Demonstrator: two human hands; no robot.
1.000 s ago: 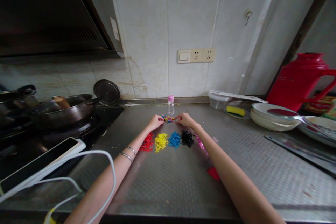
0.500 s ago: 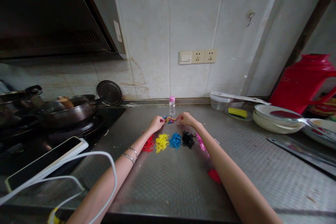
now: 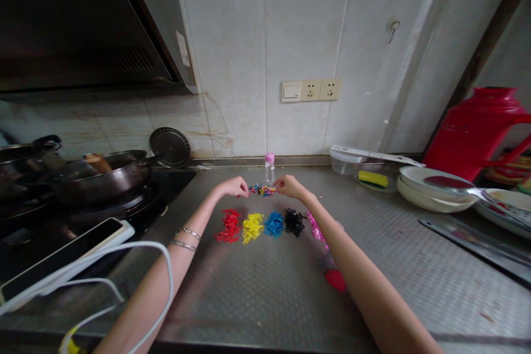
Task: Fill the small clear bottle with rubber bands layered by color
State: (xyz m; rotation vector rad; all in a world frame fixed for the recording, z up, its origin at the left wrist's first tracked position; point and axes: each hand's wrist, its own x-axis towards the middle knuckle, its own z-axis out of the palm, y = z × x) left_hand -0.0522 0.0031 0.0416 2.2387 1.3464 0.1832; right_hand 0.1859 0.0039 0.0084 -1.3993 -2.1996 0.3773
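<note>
Stove side: dark wok on black hob, round pot lid propped behind | Wall: twin power sockets | Counter right: red vacuum flask, stacked white plates, yellow sponge

Plastic bottle just beyond hands; rubber-band piles just nearer.

Here's the stainless tabletop, diamond tread all across it, and look at that row of rubber bands through the middle: red pile, yellow pile, blue pile, black pile, pink pile slanting off right! A red patch sits nearer. Farther back, a small clear bottle with a pink cap stands upright; over right, a plastic tub, a yellow sponge on a dish, and stacked white plates
</note>
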